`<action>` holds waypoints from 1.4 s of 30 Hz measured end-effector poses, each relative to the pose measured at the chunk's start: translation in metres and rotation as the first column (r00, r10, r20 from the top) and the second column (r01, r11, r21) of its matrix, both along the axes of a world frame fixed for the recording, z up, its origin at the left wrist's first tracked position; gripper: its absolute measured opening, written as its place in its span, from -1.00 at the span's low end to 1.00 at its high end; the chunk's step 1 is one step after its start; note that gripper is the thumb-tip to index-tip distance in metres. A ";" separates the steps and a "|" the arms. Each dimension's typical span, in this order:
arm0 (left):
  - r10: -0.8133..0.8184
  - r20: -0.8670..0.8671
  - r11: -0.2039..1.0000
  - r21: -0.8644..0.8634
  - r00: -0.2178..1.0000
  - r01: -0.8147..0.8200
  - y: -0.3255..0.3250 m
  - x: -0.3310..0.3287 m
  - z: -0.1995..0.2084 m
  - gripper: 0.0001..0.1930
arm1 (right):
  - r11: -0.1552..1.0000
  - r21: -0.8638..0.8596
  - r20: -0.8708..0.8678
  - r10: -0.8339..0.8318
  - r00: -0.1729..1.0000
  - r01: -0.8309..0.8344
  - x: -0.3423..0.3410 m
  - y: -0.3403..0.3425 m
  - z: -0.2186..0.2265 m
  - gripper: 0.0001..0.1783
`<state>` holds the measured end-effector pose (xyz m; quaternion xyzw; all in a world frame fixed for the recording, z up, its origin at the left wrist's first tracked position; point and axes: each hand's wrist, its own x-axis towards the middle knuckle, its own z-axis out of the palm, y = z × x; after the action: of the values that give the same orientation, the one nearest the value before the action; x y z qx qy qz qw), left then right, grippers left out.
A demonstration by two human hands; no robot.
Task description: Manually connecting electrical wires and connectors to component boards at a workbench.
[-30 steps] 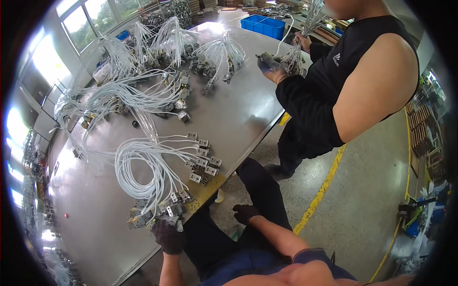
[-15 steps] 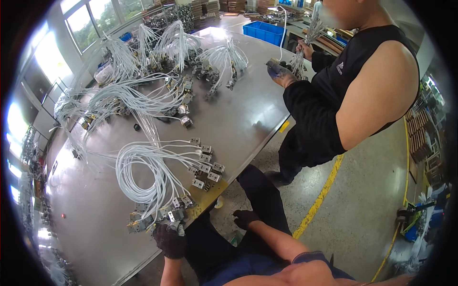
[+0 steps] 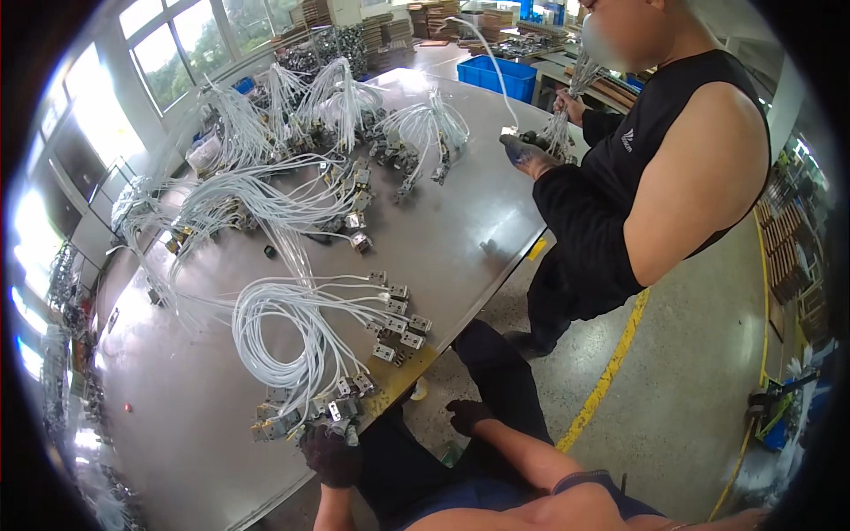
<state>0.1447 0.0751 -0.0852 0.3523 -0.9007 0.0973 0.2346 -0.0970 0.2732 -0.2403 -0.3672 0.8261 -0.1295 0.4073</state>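
My left hand (image 3: 332,456), in a dark glove, is at the table's near edge. Its fingers curl against a cluster of grey metal connectors (image 3: 343,409); what lies inside them is hidden. These connectors end a coiled bundle of white cables (image 3: 252,332) lying on the metal table (image 3: 195,407). More connectors (image 3: 398,326) at the cables' other ends are spread along the right edge, by a yellowish patch. My right hand (image 3: 467,416), gloved too, hangs off the table beside my leg, holding nothing, its fingers loosely bent and apart.
Further white cable bundles (image 3: 257,195) with connectors are heaped on the table's far left. Across the right edge a co-worker (image 3: 646,168) holds a cable bundle (image 3: 560,128). A blue bin (image 3: 496,81) stands behind the table. A yellow line (image 3: 611,363) crosses the floor.
The whole view has shifted slightly, so things appear lower and to the right. Both my hands keep nearly the same places. The co-worker's gloved hand has moved a little.
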 end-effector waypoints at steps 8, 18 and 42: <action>-0.045 -0.071 0.993 -0.109 0.996 0.037 -0.004 0.005 -0.013 -0.74 | 0.998 0.051 0.049 -0.046 0.998 0.044 -0.002 -0.003 0.000 -0.50; 0.023 -0.026 0.996 0.085 0.999 -0.020 -0.004 0.007 -0.016 -0.89 | -0.218 -0.938 0.339 -0.416 0.844 0.270 -0.078 0.024 0.288 -0.92; -0.031 -0.019 0.996 0.082 0.999 0.033 0.001 -0.006 0.001 -0.75 | 0.980 -0.031 0.082 -0.192 0.978 0.195 0.018 -0.001 -0.026 -0.57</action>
<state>0.1385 0.0757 -0.0839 0.3479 -0.9074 0.0533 0.2296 -0.0787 0.2726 -0.2662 -0.2874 0.8387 -0.1990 0.4176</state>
